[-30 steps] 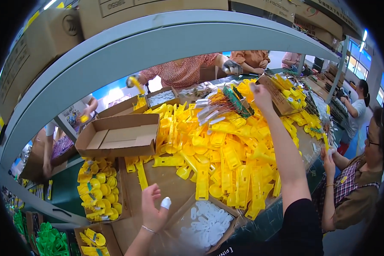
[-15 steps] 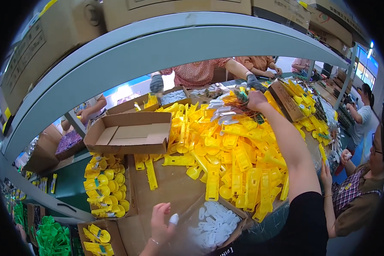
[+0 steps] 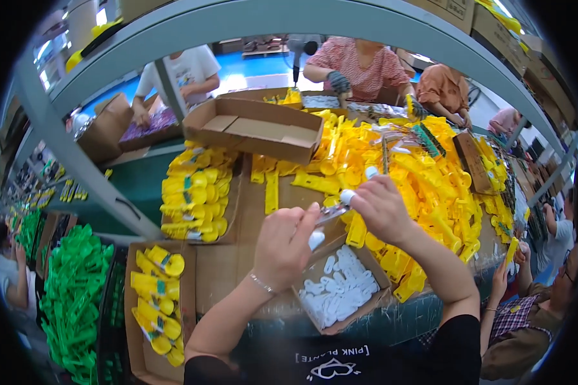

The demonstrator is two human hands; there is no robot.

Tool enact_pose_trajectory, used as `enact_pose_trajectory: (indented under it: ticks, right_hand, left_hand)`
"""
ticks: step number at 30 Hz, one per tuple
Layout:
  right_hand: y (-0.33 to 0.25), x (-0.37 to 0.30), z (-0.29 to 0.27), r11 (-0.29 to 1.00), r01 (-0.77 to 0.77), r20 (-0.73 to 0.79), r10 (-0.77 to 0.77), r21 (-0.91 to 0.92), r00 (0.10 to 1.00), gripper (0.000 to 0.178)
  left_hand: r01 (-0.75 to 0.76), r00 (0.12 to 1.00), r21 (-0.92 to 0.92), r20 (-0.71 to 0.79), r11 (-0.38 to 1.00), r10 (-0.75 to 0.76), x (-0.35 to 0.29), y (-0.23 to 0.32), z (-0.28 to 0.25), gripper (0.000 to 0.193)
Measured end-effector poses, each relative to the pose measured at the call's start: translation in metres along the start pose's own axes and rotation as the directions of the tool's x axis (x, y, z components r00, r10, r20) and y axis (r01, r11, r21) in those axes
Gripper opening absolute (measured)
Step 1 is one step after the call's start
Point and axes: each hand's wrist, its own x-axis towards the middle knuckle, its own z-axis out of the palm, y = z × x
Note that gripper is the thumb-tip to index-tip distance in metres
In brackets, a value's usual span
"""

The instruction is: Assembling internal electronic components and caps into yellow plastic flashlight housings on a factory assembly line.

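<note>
My left hand [image 3: 284, 240] and my right hand [image 3: 384, 208] meet over the middle of the bench, both with closed fingers. Between their fingertips is a small, thin greyish piece [image 3: 331, 212]; its exact kind is hard to make out. White covers sit on some of my fingertips. Just below my hands stands a cardboard box [image 3: 320, 329] of small white plastic parts [image 3: 338, 285]. Beyond my right hand spreads a large heap of yellow plastic parts [image 3: 424, 199], with a bundle of wires and a green strip [image 3: 428, 140] lying on top.
A shallow cardboard tray [image 3: 257, 131] lies at the back left. Yellow assemblies [image 3: 196, 192] are stacked on the left, with more in a box [image 3: 135, 308] nearer me. Green parts [image 3: 77, 301] fill the far left. A grey shelf beam [image 3: 250, 38] crosses above; co-workers surround the bench.
My right hand has come back from the wires on the far heap to meet my left hand. The left has closed and moved up from beside the white parts. The view has shifted.
</note>
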Motion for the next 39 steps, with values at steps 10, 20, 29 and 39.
enact_pose_trajectory:
  ticks: [10, 20, 29, 39]
  right_hand:
    - [-0.022, 0.002, 0.070, 0.971, -0.217, 0.299, 0.179, 0.099, 0.938, 0.050]
    - [-0.101, 0.030, 0.058, 0.776, -0.075, -0.067, 0.150, 0.626, 0.986, 0.025]
    - [-0.134, 0.029, 0.030, 0.912, 0.072, -0.128, -0.021, 0.404, 0.991, 0.014]
    - [-0.180, 0.036, -0.039, 0.795, -0.095, 0.191, -0.026, 0.599, 0.981, 0.018]
  left_hand:
    - [-0.125, 0.969, 0.332, 0.245, 0.935, 0.043, -0.055, -0.049, -0.051, 0.029]
    - [-0.267, 0.964, 0.197, 0.066, 0.943, 0.259, -0.068, -0.019, -0.094, 0.030]
    - [0.001, 0.968, 0.279, 0.239, 0.960, -0.070, -0.090, 0.013, -0.108, 0.040]
    - [0.328, 0.939, 0.083, 0.079, 0.941, -0.334, -0.105, 0.045, -0.162, 0.033]
